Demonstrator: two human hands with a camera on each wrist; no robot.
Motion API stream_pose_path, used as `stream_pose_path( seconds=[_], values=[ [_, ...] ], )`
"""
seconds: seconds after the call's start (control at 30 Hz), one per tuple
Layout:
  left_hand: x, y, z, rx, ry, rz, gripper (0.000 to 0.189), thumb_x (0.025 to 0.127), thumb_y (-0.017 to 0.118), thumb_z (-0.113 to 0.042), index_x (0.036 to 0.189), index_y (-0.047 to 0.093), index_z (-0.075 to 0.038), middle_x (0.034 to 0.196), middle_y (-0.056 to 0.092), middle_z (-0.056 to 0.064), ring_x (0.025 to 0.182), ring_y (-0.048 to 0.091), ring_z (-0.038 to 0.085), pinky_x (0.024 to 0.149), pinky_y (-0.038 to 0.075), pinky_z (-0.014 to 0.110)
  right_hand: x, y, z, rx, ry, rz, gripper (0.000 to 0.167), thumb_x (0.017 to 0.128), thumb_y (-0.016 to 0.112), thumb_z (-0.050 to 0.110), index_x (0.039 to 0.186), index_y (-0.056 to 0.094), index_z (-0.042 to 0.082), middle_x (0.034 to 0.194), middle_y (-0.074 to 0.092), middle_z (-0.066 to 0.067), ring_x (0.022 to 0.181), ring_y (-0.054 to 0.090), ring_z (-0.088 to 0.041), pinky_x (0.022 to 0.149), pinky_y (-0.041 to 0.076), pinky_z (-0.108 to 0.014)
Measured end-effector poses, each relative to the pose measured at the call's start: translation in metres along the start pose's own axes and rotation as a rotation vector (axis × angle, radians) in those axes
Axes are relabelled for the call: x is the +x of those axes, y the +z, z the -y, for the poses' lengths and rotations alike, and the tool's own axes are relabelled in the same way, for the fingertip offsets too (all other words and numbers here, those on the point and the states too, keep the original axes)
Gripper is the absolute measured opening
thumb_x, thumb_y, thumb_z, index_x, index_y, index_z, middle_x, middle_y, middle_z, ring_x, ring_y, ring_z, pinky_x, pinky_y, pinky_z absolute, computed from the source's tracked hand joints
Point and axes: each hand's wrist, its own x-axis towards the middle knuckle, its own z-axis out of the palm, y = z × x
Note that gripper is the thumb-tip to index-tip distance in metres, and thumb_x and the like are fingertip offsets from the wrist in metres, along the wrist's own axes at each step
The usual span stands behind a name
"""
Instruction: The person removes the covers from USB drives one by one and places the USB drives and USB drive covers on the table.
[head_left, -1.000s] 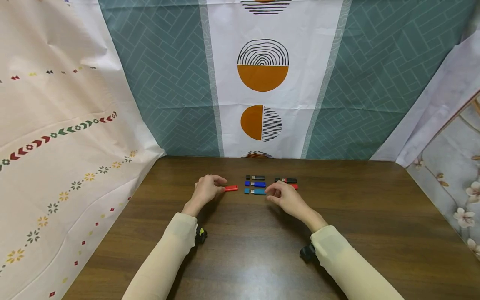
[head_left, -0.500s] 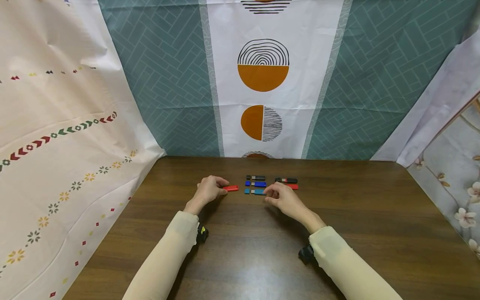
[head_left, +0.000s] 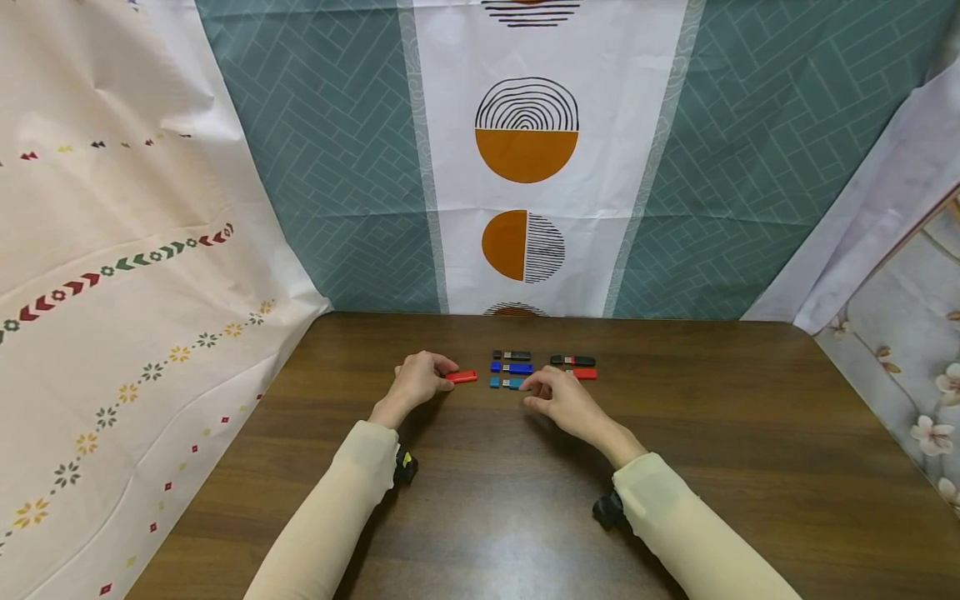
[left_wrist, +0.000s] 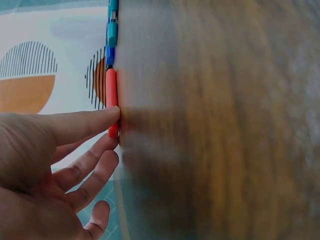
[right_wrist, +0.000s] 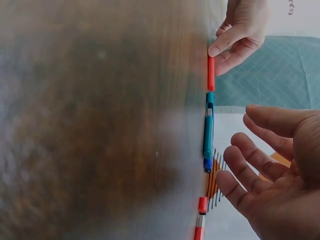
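My left hand [head_left: 414,382] pinches the end of a red USB stick [head_left: 464,377] on the table; in the left wrist view, the thumb lies along its near side. Uncapped, a teal USB stick [head_left: 513,384] lies to the right, its small teal cap [head_left: 494,382] just off its plug. My right hand [head_left: 567,400] hovers at that stick's right end, partly covering it in the head view. In the right wrist view, its relaxed fingers [right_wrist: 245,167] are apart from the stick and hold nothing.
Behind the teal stick lie a blue USB stick [head_left: 517,368] and a black USB stick [head_left: 516,356], each with its cap beside it. Further right are another black USB stick [head_left: 581,361] and a red USB stick [head_left: 585,374]. Patterned cloth [head_left: 360,208] hangs at the table's back edge.
My right hand has shifted slightly left over the teal stick, uncovering more of the red stick on the right. The left hand has stayed nearly still on its red stick.
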Motion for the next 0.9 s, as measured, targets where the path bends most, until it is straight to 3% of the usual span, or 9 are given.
stream_pose_path(
  seconds=[0.33, 0.6, 0.9],
  values=[
    [0.000, 0.000, 0.000, 0.013, 0.019, 0.005, 0.020, 0.087, 0.084, -0.009, 0.107, 0.082, -0.010, 0.093, 0.076, 0.003, 0.096, 0.064, 0.026, 0.090, 0.035, 0.051, 0.000, -0.001, 0.002, -0.003, 0.008, 0.004, 0.018, 0.096, 0.075, 0.008, 0.113, 0.074, 0.003, 0.094, 0.062, 0.001, 0.085, 0.054, -0.015, 0.083, 0.042, -0.038],
    [0.001, -0.001, -0.001, -0.004, 0.007, 0.000, 0.022, 0.090, 0.082, -0.013, 0.112, 0.081, -0.010, 0.104, 0.077, 0.005, 0.104, 0.065, 0.029, 0.098, 0.035, 0.055, 0.000, -0.004, 0.001, 0.009, 0.015, 0.007, 0.017, 0.097, 0.074, 0.008, 0.113, 0.074, 0.003, 0.094, 0.061, 0.000, 0.082, 0.054, -0.016, 0.076, 0.048, -0.035],
    [0.001, 0.000, -0.010, -0.044, 0.040, 0.012, 0.022, 0.090, 0.083, -0.015, 0.112, 0.081, -0.012, 0.102, 0.078, 0.002, 0.107, 0.066, 0.028, 0.100, 0.036, 0.059, -0.002, -0.009, -0.002, 0.017, 0.021, -0.008, 0.018, 0.097, 0.075, 0.008, 0.114, 0.074, 0.003, 0.095, 0.061, -0.001, 0.081, 0.054, -0.017, 0.071, 0.048, -0.031]
  ],
)
